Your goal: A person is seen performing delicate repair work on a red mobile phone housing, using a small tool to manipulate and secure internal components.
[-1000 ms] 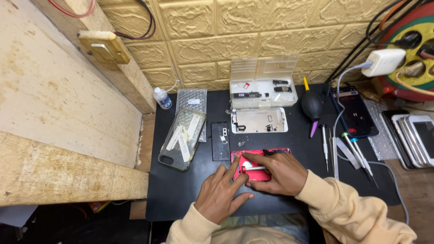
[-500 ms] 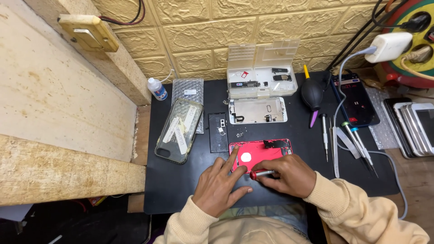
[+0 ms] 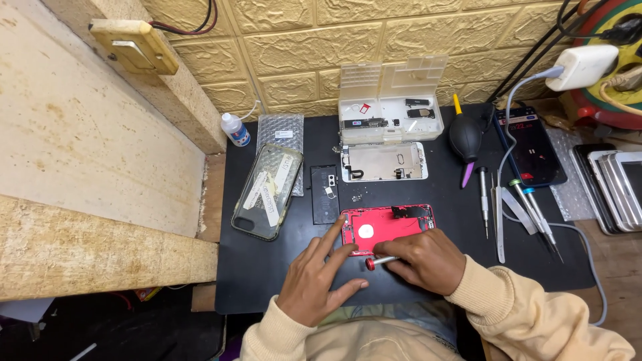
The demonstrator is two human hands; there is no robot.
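An opened red phone housing (image 3: 384, 226) lies face up on the black mat (image 3: 267, 274). My left hand (image 3: 315, 277) rests flat on the mat with its fingers spread, fingertips touching the housing's lower left corner. My right hand (image 3: 422, 257) is closed around a small screwdriver (image 3: 381, 261) with a red cap, held low along the housing's near edge. A white phone frame (image 3: 384, 162) lies just beyond it, and a black battery (image 3: 325, 194) sits to the left.
A clear parts box (image 3: 388, 100) stands open at the back. A phone in a clear case (image 3: 267, 190), a small bottle (image 3: 235, 129), a black air blower (image 3: 465, 137), a dark phone (image 3: 528, 147), several screwdrivers and tweezers (image 3: 521, 210) and stacked phones (image 3: 612, 187) surround the work.
The view has shifted, so everything sits lower in frame. My right hand has slid from on top of the red housing to its near edge; my left hand stays at the lower left corner.
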